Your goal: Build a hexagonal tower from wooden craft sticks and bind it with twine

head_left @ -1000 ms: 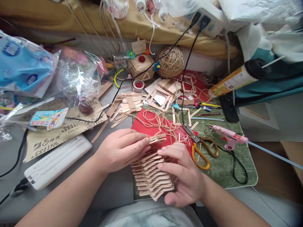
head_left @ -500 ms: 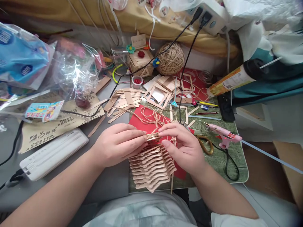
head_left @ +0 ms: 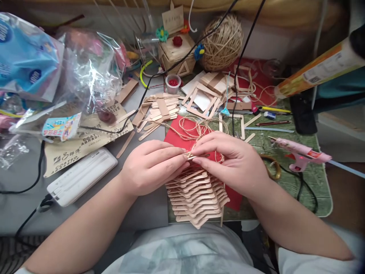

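Note:
A stepped structure of stacked wooden craft sticks [head_left: 196, 199] stands at the table's front edge, in front of my body. My left hand [head_left: 156, 165] is closed on its top edge from the left, fingers together. From the right, my right hand [head_left: 232, 160] pinches the jute twine [head_left: 196, 127] at the same top edge, thumb below and fingers above. The fingertips of both hands almost meet, partly hiding the twine there. Loose loops of twine lie behind the hands on red paper [head_left: 172, 135].
A pink glue gun [head_left: 302, 152] and scissors [head_left: 272, 167] lie right on the green mat [head_left: 316, 179]. A white power strip [head_left: 82, 177] and sandpaper [head_left: 68, 152] are left. Behind are loose craft sticks [head_left: 162, 108], a twine ball [head_left: 224, 42] and a stick box [head_left: 176, 53]. Black cables cross the table.
The view has shifted, so the table things appear farther right and the back ones higher. My right thumb and fingers have closed in on the top of the structure, nearer my left fingertips.

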`<state>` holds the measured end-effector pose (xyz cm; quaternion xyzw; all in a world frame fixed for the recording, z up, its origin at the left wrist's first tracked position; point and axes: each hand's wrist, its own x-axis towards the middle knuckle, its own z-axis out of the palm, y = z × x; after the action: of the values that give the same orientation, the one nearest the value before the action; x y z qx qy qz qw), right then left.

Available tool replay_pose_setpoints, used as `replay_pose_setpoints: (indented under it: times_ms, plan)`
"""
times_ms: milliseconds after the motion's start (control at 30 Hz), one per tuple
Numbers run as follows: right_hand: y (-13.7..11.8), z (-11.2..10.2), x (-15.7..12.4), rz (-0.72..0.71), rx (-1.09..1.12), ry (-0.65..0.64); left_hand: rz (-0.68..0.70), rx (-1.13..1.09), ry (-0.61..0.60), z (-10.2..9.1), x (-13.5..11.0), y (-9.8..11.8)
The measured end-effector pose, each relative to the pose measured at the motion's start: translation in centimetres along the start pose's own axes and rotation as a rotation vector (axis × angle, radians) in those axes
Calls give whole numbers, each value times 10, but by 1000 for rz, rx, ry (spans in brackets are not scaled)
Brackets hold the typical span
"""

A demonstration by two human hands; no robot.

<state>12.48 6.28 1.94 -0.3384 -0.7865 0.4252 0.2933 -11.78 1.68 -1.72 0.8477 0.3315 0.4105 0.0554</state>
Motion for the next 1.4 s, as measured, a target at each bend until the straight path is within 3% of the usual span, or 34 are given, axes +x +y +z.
replay_pose_setpoints:
  times_ms: [233,400,633,833,967,1167,1300,1400]
  plan:
    - [2,4,1,-18,-5,59,-19,7,19,3,2,2]
    - [3,-1,2,-110,-61,-6,-60,-76,-4,2,-3,-2]
    - [5,-16,5,-331,-321,-134,-456,-227,-183,-1,-11,-1]
    - [-11,-29,27,-625,-490,-372,-419,-332,-211,-1,-11,-6]
    - [-26,-28,43,-804,-632,-528,-330,-406,-224,-2,-12,-11]
    - [-49,-20,57,-1007,-784,-728,-340,-375,-199,1,-14,-12]
    - [-54,-14,62,-1061,-925,-791,-333,-407,-202,2,-16,-14]
    - [-49,-11,61,-1097,-1007,-765,-334,-413,-216,1,-15,-14]
